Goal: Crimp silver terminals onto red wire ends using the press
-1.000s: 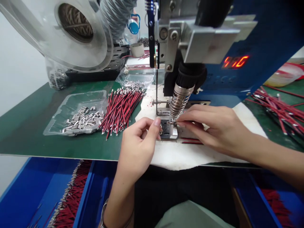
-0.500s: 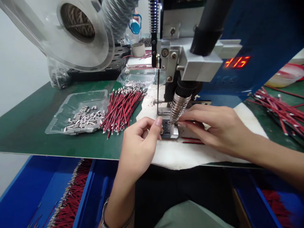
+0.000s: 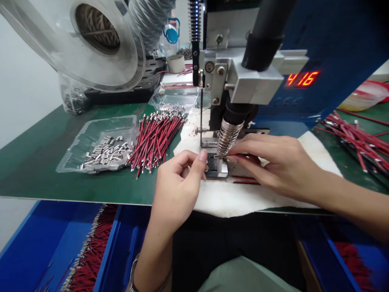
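Close under the nozzle of the blue machine (image 3: 306, 107), the right hand (image 3: 278, 162) is pinching a thin dark wire (image 3: 244, 154) between thumb and forefinger, its far end lying over the work fixture (image 3: 212, 166), directly below the spring-wrapped nozzle (image 3: 226, 136). From where I stand, the tip and the wire end overlap, so I can't tell whether they touch. The left hand (image 3: 179, 180) sits at the other side of the fixture, fingers curled in and thumb tip up by the forefinger; I can't tell whether it's gripping anything, as the fingers hide what may be between them. Red digits on the machine's display (image 3: 303, 79) read 416.

Under the fixture and both hands spreads a ragged white sheet (image 3: 234, 198), and a few red and black wires lie on the machine's base just beside the fixture, below the right hand. Over on the green tabletop (image 3: 33, 162), beyond the left hand, a heap of red and black wires (image 3: 156, 140) rests next to a clear plastic tray (image 3: 65, 160) with small silvery metal pieces (image 3: 106, 154) in it. More wires (image 3: 360, 140) lie on the machine's far right, and below the table edge a blue bin (image 3: 33, 243) holds a packed row of metal-ended red wires (image 3: 91, 255)
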Tool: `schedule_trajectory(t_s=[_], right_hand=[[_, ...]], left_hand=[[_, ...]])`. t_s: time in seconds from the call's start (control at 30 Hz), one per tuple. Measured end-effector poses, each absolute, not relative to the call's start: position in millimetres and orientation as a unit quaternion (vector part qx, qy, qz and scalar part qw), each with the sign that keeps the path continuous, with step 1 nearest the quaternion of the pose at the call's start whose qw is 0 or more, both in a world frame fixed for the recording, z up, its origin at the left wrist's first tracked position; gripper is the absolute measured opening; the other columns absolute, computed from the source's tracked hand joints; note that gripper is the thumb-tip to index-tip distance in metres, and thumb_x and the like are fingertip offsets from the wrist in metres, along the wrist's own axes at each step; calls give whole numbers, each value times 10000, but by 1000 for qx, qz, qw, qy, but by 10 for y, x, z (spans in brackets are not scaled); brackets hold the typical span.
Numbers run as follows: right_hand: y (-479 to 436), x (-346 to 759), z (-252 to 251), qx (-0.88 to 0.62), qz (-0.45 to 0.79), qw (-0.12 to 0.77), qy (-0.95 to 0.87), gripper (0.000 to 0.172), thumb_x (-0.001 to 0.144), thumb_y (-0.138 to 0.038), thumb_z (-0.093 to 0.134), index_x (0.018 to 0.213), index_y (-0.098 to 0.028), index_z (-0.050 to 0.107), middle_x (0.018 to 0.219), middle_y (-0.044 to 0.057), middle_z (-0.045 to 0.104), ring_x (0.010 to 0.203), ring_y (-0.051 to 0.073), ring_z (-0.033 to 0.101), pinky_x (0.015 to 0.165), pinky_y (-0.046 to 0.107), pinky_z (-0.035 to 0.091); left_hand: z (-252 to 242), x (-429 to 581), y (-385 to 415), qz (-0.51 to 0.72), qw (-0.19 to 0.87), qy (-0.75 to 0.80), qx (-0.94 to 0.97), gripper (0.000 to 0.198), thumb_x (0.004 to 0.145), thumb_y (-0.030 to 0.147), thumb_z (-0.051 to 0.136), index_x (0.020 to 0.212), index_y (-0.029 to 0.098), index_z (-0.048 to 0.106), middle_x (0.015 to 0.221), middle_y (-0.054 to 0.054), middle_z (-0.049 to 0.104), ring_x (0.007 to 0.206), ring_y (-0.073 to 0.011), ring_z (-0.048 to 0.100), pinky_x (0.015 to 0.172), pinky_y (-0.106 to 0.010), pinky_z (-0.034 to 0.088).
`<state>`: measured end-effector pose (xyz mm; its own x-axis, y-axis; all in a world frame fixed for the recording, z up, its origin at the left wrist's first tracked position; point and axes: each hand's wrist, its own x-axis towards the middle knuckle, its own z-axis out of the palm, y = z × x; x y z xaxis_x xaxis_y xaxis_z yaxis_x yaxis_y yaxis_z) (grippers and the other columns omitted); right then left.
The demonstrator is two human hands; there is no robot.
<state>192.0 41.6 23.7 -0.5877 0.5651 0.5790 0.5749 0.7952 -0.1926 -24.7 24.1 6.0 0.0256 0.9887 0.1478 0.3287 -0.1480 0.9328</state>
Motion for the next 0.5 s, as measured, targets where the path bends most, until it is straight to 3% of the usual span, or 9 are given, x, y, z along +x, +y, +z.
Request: schedule_trajectory(t_s=[0.5], right_hand=[[407,1931,237,-323,-4,323,-890,112,992,-169,601,999,-130,705,905,51,720,778,146,663,701,276,492]], left_hand=[[56,-243,241,444,372,537,613,406,929,426,617,621,162,605,614,12,608,595,-54,521,539,-175,357]])
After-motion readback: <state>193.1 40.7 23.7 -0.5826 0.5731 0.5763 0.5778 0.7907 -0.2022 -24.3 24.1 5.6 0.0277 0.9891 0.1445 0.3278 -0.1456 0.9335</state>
